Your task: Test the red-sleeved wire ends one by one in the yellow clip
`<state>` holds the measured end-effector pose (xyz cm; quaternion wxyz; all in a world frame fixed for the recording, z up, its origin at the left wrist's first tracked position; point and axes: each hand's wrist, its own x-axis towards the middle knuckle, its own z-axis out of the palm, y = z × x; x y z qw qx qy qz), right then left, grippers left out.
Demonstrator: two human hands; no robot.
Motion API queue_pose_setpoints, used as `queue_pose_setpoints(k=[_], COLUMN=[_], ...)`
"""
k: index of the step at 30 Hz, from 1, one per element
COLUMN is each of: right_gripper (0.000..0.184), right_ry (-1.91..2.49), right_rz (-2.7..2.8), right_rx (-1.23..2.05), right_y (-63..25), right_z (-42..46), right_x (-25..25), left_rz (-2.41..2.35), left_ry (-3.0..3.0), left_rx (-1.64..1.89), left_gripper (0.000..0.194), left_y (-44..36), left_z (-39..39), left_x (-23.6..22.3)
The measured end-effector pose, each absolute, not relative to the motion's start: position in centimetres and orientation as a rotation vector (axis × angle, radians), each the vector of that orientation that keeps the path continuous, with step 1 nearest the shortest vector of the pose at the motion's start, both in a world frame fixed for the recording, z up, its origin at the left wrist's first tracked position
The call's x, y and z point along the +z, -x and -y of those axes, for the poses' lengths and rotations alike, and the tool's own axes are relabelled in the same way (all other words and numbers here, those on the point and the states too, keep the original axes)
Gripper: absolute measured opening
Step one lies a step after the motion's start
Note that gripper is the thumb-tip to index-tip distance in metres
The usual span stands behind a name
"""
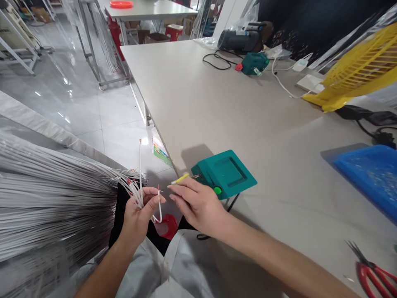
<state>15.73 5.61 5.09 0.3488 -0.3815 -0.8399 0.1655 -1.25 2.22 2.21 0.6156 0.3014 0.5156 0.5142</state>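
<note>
Blue tray [350, 162] R, red-hndl scissors [365, 263] btm R, ylw grille [364, 62], orange dish [121, 4] on bkgd tbl [151, 10]

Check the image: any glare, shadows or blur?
Head view: bright glare spots on the tiled floor; same view, a soft shadow on the worktable beside the teal device; there too, the white cables blur toward the lower left corner.

Between the green device [228, 169] and the blue tray [361, 182] there is room to pass. White wires [56, 194] obstruct the left.
</note>
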Motion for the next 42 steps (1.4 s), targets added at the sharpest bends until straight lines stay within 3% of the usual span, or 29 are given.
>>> queue_pose_setpoints(k=[5,16,20,22,26,28,31,33,42], right_gripper=[0.016,0.010,0.012,0.018,0.051,0.046,0.023,0.017,0.033], right_ry=[0.967,0.892,0.879,0.784,0.424,0.426,0.659,0.799,1.106], right_rz=[1.826,1.200,1.339,1.494,1.748,1.819,1.872,1.850,1.338], right_rx=[0.945,1.551,1.460,1.466,1.898,1.886,1.565,1.420,1.674], right_y=[-13.8,-12.7,-14.0,-15.0,-16.6,-16.6,-15.8,-15.0,-13.4], right_z=[-5.1,-4.1,-4.8,-5.4,-6.1,-6.2,-6.0,-5.9,-6.0], right_x=[3.5,1.5,2.2,3.3,5.4,5.9,6.1,5.7,4.1], left_rz=[-1.015,-1.101,-1.214,-1.287,-1.324,-1.322,-1.341,-1.306,-1.084], left_ry=[-0.609,-0.782,-0.850,-0.846,-0.779,-0.777,-0.862,-0.940,-1.157], left_rx=[1.095,1.025,0.974,1.004,1.125,1.146,1.086,1.028,0.765], left_gripper=[0.015,0.020,0.023,0.026,0.030,0.029,0.023,0.020,0.022], left_y=[1.4,1.1,1.4,1.8,2.4,2.4,2.1,1.8,1.0], left_z=[-1.9,-2.1,-2.5,-2.8,-3.4,-3.6,-3.5,-3.3,-2.2], left_x=[2.7,3.5,3.3,2.7,1.7,1.7,2.2,2.4,2.8])
